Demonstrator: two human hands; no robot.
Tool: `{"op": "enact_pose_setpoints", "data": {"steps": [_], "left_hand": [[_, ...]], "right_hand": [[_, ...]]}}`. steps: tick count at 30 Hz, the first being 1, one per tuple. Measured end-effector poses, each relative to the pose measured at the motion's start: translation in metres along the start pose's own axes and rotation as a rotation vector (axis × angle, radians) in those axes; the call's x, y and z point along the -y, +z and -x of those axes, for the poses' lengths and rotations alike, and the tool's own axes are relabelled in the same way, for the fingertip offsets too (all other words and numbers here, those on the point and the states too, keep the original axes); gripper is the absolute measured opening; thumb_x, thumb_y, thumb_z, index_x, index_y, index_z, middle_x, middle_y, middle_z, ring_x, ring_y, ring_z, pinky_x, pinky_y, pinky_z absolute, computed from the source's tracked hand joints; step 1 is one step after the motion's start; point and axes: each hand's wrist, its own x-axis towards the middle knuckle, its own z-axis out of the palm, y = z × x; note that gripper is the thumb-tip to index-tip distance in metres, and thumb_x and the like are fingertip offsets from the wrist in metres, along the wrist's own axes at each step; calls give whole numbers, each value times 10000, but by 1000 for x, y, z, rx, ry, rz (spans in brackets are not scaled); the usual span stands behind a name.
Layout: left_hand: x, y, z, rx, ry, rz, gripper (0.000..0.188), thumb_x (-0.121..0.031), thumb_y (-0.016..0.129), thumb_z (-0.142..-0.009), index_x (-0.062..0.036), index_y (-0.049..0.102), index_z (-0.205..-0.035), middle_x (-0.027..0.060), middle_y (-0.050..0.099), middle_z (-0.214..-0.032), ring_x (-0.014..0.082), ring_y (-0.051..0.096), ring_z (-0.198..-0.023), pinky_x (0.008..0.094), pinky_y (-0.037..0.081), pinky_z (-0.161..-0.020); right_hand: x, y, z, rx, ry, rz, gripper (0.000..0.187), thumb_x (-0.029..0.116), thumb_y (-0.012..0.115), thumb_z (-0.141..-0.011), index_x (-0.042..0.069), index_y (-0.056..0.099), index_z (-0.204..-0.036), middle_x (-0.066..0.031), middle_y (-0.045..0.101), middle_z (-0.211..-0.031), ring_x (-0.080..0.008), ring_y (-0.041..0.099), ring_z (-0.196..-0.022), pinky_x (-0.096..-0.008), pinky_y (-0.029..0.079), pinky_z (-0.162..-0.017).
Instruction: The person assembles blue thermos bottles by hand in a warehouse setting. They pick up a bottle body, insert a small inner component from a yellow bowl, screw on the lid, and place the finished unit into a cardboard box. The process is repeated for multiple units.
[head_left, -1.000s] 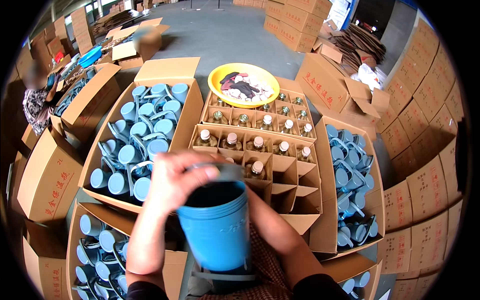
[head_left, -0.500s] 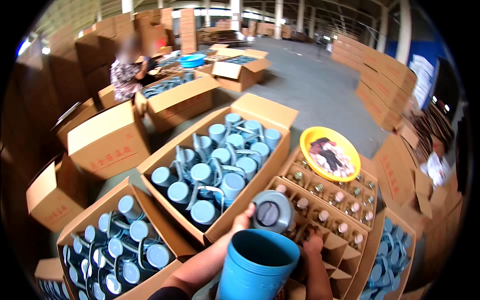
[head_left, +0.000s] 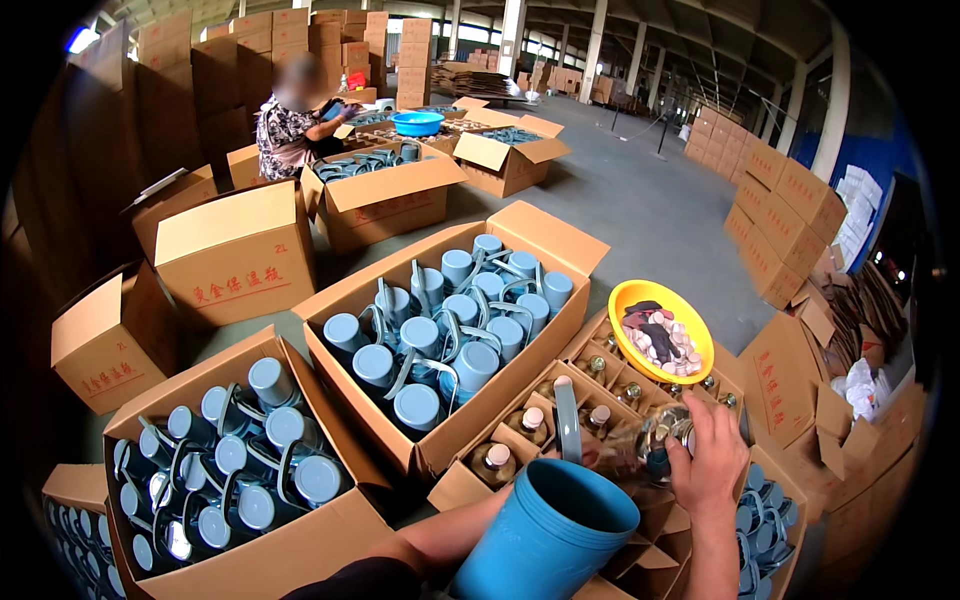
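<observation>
A blue plastic flask body (head_left: 560, 515), open at the top, stands tilted in front of me and hides most of my left hand (head_left: 588, 456). Just above its rim is a grey-blue plastic flask part (head_left: 567, 418), seen edge-on and apparently held by that hand. My right hand (head_left: 712, 455) has its fingers curled round a shiny glass flask liner (head_left: 645, 445), lying sideways and smeared by motion. Below and around it, a divided carton (head_left: 462, 487) holds more glass liners (head_left: 493, 464) with pale stoppers; several cells in front show bare cardboard.
A yellow basin (head_left: 702, 362) of pale stoppers and dark cloth rests on the divided carton. Open cartons of blue flasks stand ahead (head_left: 455, 445) and to the left (head_left: 330, 545). Farther off, a person (head_left: 285, 135) works beside a blue basin (head_left: 417, 123).
My right hand has risen from the carton with a glass liner. The grey-blue part in my left hand has turned from face-on to edge-on. The view has shifted slightly.
</observation>
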Motion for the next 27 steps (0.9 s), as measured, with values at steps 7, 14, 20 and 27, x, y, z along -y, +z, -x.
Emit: {"op": "enact_pose_setpoints", "data": {"steps": [7,14,20,27], "left_hand": [[-68,121,-4,-20,249,169,498,-438,515,-907,-62,541,-1234,161,583,-1185,307,588,-1020,458,475,-904],[-62,170,24,434,273,-292,575,-280,573,-884,-4,383,-1352,120,424,-1377,161,447,-1215,318,328,-1050],[-38,118,40,812,387,-374,583,-349,652,-829,-7,455,-1258,154,282,-1470,191,223,-1381,363,224,-1101],[-56,125,77,555,305,-394,115,-161,609,-861,-47,619,-872,161,574,-1213,284,463,-1235,418,391,-1012]], "right_hand": [[52,-59,-26,378,-337,-665,477,224,762,-610,103,652,-1058,-114,611,-1066,-308,553,-1048,-392,469,-849],[-47,-22,-10,-339,372,-1204,790,543,558,-815,13,350,-1362,-150,410,-1382,-271,395,-1273,-399,271,-1072],[-10,-22,21,-22,227,-1700,692,304,639,-757,-60,407,-1298,-202,482,-1295,-317,492,-1186,-443,386,-1010],[9,-10,36,784,128,-1729,581,45,707,-612,-109,562,-1153,-228,526,-1263,-333,477,-1214,-408,343,-1038]]}}
